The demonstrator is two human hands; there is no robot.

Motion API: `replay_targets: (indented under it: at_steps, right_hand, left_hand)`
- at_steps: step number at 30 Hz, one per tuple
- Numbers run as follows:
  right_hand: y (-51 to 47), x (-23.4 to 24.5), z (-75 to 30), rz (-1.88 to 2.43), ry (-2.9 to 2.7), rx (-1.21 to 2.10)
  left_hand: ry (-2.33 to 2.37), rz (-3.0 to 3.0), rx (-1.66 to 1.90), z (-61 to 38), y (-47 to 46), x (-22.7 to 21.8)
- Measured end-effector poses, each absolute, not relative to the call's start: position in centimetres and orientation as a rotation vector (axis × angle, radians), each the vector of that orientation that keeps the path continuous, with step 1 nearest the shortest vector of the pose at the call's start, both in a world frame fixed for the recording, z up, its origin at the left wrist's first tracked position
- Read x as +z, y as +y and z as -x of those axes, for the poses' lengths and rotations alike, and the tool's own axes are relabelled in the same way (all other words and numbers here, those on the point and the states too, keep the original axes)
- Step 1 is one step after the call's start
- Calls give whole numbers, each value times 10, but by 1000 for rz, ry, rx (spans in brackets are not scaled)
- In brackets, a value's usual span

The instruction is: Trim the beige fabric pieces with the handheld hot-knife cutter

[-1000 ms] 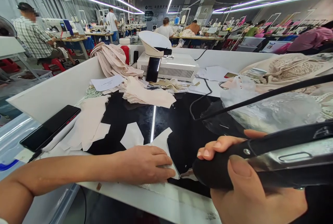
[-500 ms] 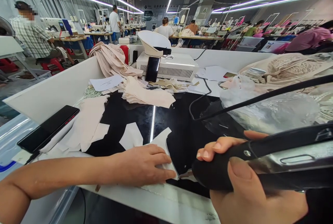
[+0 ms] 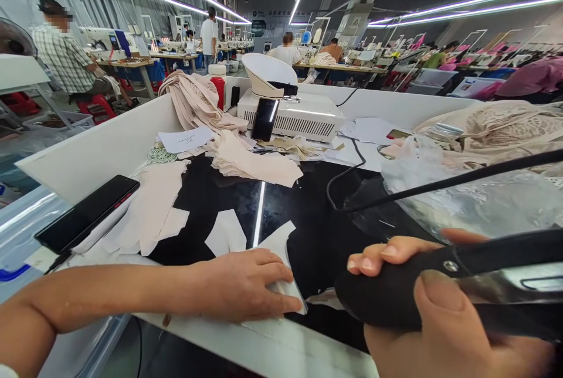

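My left hand [image 3: 246, 285] lies palm down on a white curved cut piece [image 3: 284, 243] at the near edge of the black glossy tabletop [image 3: 316, 220]. Its fingers are stretched out and slightly bent over the piece; the thumb is hidden. At the lower right, my right hand [image 3: 444, 313] is closed round a tool with a black rounded handle and a silver metal body [image 3: 505, 284]. The tool's far end runs out of view. A thin pale strip [image 3: 328, 299] lies between the two hands, partly behind the handle. Another white piece [image 3: 226, 231] rests just beyond my left hand.
Beige cut pieces lie in a stack [image 3: 257, 158] and in a left pile [image 3: 156, 202], beside a black phone [image 3: 88, 214]. A second phone [image 3: 265, 120] leans against a white vented box [image 3: 303, 120]. A black cable [image 3: 461, 179] crosses above clear plastic bags [image 3: 475, 202]. Co-workers sit beyond.
My right hand and the tool have moved a little to the right, away from my left hand. My left hand stays on the white piece. The whole view has shifted slightly.
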State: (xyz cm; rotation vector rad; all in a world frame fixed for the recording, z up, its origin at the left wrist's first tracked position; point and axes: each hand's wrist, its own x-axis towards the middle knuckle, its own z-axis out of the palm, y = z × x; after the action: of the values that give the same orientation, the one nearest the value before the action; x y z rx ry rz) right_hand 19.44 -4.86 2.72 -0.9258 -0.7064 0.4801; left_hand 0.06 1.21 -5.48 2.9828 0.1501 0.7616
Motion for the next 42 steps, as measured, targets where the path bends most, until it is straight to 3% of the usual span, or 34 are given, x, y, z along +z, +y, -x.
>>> replay_targets:
  at_steps: [23,42]
  right_hand:
    - [-35,37,-189,920,-701,421]
    - [-40,28,-185,906,-802,456]
  left_hand:
    - [203,-2906,797,-2,9,-52]
    - [311,-3063,519,-1,-17,-37]
